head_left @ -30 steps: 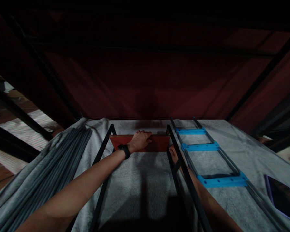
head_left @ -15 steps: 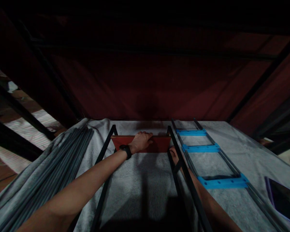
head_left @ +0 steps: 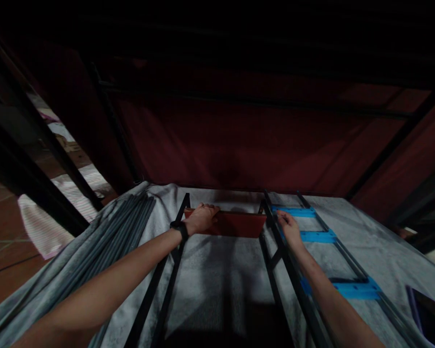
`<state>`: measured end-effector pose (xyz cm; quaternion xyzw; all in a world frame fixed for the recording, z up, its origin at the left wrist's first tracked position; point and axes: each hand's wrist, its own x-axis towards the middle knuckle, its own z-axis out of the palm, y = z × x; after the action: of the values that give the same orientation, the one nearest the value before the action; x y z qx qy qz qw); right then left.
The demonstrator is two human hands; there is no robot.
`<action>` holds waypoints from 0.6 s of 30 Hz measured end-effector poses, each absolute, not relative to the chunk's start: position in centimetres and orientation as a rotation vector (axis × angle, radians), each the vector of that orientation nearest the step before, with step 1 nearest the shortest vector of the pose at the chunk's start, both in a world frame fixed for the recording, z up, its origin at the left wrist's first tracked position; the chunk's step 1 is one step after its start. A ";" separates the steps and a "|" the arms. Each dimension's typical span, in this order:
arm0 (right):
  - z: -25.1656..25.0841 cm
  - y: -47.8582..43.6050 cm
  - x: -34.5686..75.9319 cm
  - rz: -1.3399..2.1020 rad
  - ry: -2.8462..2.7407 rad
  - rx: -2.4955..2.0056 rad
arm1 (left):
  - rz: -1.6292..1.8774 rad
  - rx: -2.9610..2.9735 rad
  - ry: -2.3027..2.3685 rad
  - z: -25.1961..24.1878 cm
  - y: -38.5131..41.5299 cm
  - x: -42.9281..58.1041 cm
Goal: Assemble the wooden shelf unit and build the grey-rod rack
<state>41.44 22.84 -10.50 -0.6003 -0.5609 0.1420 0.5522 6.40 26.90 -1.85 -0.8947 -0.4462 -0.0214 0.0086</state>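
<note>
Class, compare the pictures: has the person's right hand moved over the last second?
Yes. The right hand has crossed the black rail, from its inner side by the red panel to its outer side, beside the blue rungs.

panel (head_left: 235,224) between frame rails (head_left: 275,227); rods (head_left: 105,251) left, ladder (head_left: 322,237) probably right.

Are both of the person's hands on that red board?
No, only the left hand holds the red board; the right hand lies on the black rail beside it.
</note>
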 end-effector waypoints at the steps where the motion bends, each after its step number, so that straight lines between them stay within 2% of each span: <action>1: -9.4 23.1 41.1 0.318 -1.352 -1.418 | -0.078 -2.778 -1.416 -1.8 26.9 5.7; 6: -4.9 23.6 36.0 0.224 -1.878 -1.314 | -0.175 -2.737 -1.536 -2.0 26.4 2.8; 11: -5.2 23.8 30.9 0.039 -2.263 -1.362 | -0.446 -2.724 -1.604 -2.8 25.4 1.2; 15: -6.5 24.5 29.4 0.016 -2.427 -1.309 | -0.920 -2.656 -1.671 -2.8 25.9 -1.2; 18: -7.0 25.1 29.1 -0.010 -2.458 -1.282 | -1.292 -2.477 -1.948 -4.0 26.5 -4.2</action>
<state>29.08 25.11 -7.03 -0.4544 -0.8716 -0.0035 0.1837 -4.24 26.55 -4.01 -0.7209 -0.5670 -0.3760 -0.1318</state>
